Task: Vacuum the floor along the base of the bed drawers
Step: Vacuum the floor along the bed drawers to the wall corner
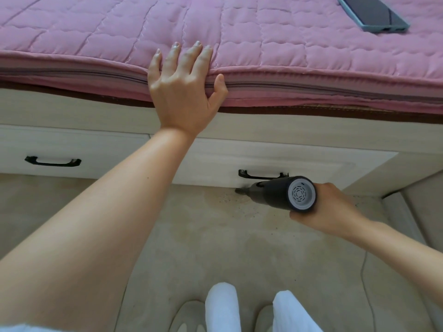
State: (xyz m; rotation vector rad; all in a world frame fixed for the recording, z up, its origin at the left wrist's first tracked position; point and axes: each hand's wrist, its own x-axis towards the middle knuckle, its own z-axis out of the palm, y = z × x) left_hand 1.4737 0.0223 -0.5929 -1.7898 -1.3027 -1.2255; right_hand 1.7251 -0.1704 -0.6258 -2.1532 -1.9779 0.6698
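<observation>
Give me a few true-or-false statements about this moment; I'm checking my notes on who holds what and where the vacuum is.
1. The right hand holds the handheld vacuum. True.
2. The vacuum's nozzle points at the floor by the base of the right drawer. True.
3. The left hand pulls a drawer handle. False: it rests on the edge of the pink mattress.
4. The phone lies on the floor. False: it lies on the mattress.
5. Dark specks lie on the floor near the nozzle. True.
</observation>
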